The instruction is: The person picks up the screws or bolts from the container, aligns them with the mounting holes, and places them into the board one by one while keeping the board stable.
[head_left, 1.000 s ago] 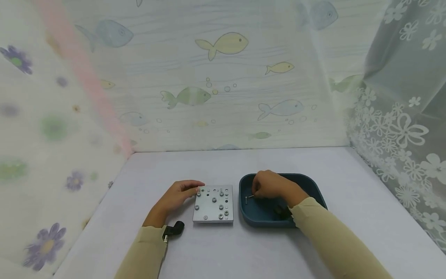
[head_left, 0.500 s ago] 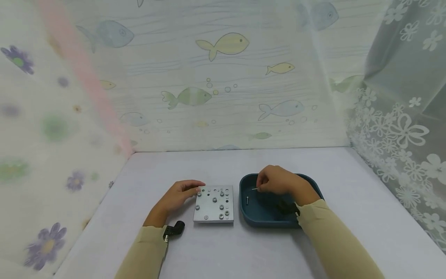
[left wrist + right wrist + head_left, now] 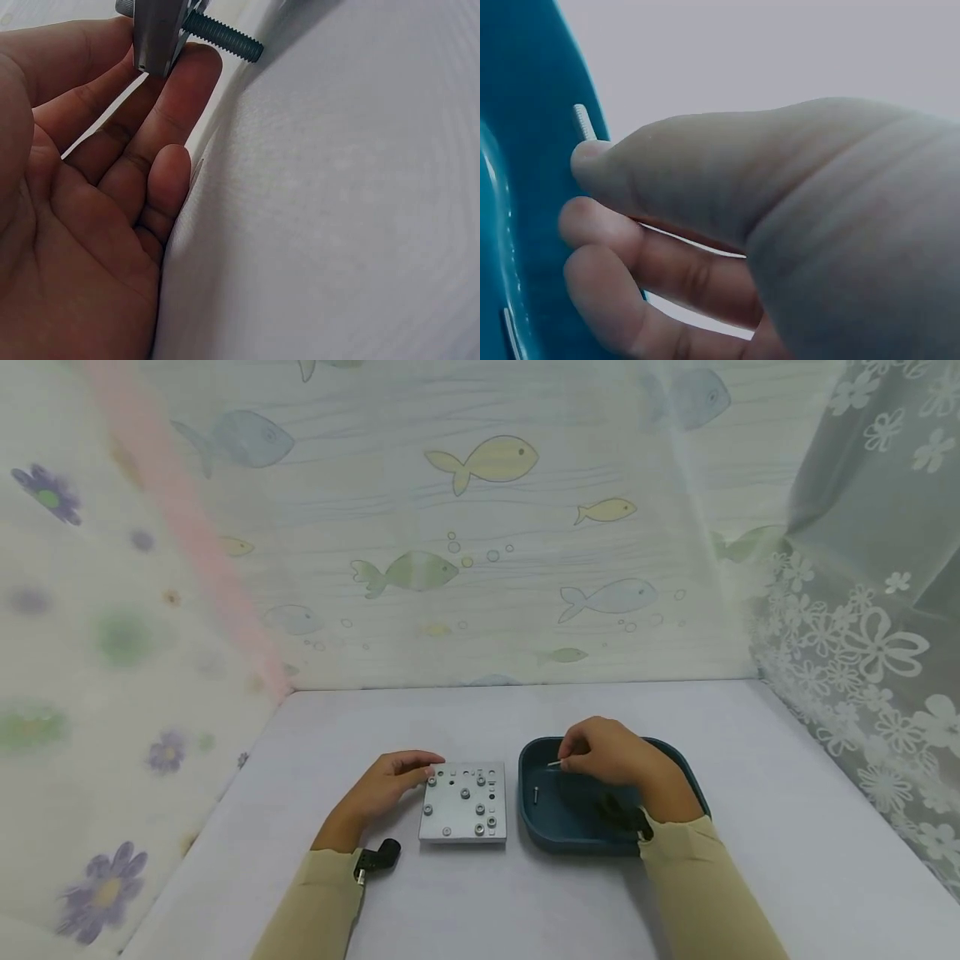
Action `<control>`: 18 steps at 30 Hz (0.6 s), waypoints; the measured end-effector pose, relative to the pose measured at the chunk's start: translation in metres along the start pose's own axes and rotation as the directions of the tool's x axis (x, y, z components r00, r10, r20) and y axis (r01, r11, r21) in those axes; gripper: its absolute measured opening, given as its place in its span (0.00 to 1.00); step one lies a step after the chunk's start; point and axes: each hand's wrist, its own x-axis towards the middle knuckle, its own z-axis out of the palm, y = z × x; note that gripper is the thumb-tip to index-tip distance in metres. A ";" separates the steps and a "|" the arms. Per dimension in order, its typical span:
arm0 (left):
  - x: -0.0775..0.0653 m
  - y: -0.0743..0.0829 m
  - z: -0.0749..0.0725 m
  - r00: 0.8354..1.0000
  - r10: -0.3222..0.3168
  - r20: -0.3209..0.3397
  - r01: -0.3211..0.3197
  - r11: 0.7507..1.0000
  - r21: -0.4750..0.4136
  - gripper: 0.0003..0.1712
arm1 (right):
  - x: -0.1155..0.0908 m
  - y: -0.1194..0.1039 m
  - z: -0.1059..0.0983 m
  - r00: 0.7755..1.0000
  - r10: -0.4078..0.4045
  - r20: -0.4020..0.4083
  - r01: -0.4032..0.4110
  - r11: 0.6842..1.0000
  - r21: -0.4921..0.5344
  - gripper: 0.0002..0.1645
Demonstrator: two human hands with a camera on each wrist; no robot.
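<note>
My left hand (image 3: 381,789) grips the far left corner of a square silver metal plate (image 3: 448,814), its thumb on top and fingers beneath in the left wrist view. Several socket-head screws stand in the plate. A threaded screw shank (image 3: 225,37) sticks out of its underside. My right hand (image 3: 611,753) is over the dark blue tray (image 3: 581,845), pinching a thin silver screw (image 3: 553,763) between thumb and fingertips. In the right wrist view the threaded end of that screw (image 3: 583,121) shows beyond the thumb; the rest is hidden. Another small screw (image 3: 536,796) lies in the tray's left part.
The plate and tray sit side by side on a white tabletop (image 3: 465,902), a narrow gap between them. Fish-patterned curtain (image 3: 495,635) hangs behind, and patterned fabric closes off both sides. A black wrist camera (image 3: 378,856) juts from the left sleeve.
My right hand has moved up and to the right from low in the tray, with the pinched screw in it. The other screw stays in the tray. My left hand keeps its grip on the plate.
</note>
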 end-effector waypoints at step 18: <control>-0.001 0.004 0.001 1.000 -0.019 0.006 0.019 1.000 0.006 0.14 | -0.008 -0.012 0.001 0.986 -0.063 -0.155 0.066 0.998 0.010 0.04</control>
